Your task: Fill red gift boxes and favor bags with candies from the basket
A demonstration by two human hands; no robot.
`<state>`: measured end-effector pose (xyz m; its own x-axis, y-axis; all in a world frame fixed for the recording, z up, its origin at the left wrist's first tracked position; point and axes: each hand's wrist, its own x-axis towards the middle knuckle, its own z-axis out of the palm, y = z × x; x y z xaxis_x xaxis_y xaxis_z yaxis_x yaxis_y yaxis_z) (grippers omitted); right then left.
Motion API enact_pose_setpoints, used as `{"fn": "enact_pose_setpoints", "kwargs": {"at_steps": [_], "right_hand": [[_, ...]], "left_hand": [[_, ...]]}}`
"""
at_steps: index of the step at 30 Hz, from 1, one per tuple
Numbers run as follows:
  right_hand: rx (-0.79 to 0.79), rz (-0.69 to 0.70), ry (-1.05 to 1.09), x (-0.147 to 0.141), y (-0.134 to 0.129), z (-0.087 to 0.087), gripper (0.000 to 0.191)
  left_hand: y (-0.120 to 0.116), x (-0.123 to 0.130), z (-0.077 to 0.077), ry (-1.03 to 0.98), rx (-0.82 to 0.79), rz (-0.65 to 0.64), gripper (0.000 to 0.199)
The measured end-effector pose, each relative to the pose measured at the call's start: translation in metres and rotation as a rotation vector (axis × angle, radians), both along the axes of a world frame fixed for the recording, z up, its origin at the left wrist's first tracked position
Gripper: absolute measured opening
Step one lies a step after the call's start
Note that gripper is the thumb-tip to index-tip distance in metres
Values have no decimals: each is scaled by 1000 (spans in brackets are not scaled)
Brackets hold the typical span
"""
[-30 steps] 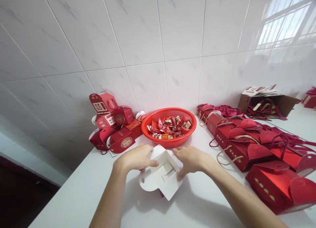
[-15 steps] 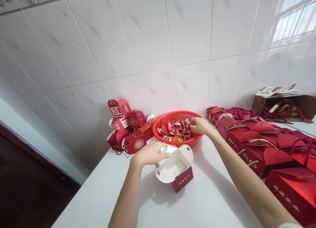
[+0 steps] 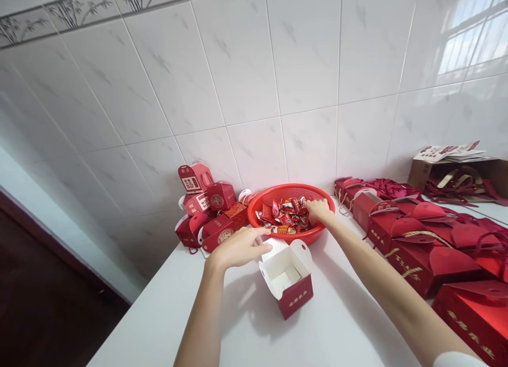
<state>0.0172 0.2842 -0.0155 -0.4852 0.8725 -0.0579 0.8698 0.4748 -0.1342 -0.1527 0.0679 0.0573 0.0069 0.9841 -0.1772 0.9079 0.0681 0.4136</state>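
A small gift box [image 3: 296, 295], dark red outside and white inside, stands on the white table with its rounded flaps spread and its top open. My left hand [image 3: 242, 247] is at the box's back left, fingers stretched out and thumb close to a flap; whether it touches the flap I cannot tell. Behind the box is a red plastic basket [image 3: 264, 197] of wrapped candies [image 3: 288, 218]. My right hand [image 3: 318, 211] reaches into the basket's right side, its fingers curled down among the candies. Any candy in those fingers is hidden.
Finished red boxes [image 3: 216, 229] are piled left of the basket. Rows of larger red boxes [image 3: 432, 258] with cords fill the right side. A cardboard carton [image 3: 484, 176] with ribbons stands at the far right. The tiled wall [image 3: 254, 139] rises behind the table.
The box's left flap has swung from lying outward to standing more upright. My right hand has sunk a little deeper into the basket. The view has tilted slightly upward.
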Motion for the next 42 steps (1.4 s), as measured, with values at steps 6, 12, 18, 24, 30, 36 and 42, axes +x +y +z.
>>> {"fn": "enact_pose_setpoints", "kwargs": {"at_steps": [6,12,18,24,30,36,42], "right_hand": [[-133,24,423,3,1,-3,23],[-307,116,962,-4,1,-6,30],[-390,159,1228,-5,-1,-11,40],[-402,162,1274,-11,-4,-15,50],[-352,75,1353,-11,-4,-15,38],[-428,-64,1514,-4,6,-19,17],[-527,27,1671,-1,7,-19,21]], "left_hand": [[9,-3,-6,-128,84,-45,52],[44,-2,-44,-419,339,-55,31],[94,6,-74,-641,439,89,49],[125,13,-83,-736,412,43,36],[136,9,-93,-825,510,100,25],[133,2,-87,-1116,484,233,33],[130,0,-84,-1116,548,155,32]]}}
